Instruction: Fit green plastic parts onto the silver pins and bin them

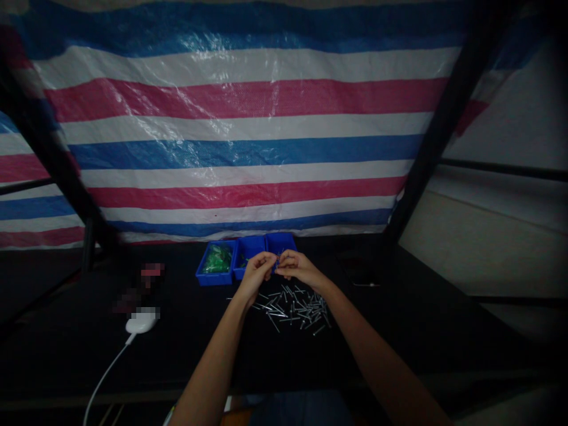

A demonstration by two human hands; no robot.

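My left hand and my right hand meet in the air above a black table, fingertips pinched around a small metal pin. The pin is mostly hidden by my fingers. Below my hands lies a loose heap of several metal pins. Just beyond my hands stand blue plastic bins in a row. The leftmost bin holds a green plastic bag. My hands hide part of the middle bin and the right bin.
A white computer mouse with its cable sits left of my arms, beyond it a blurred object. Black metal posts frame a striped blue, white and red tarpaulin behind the table.
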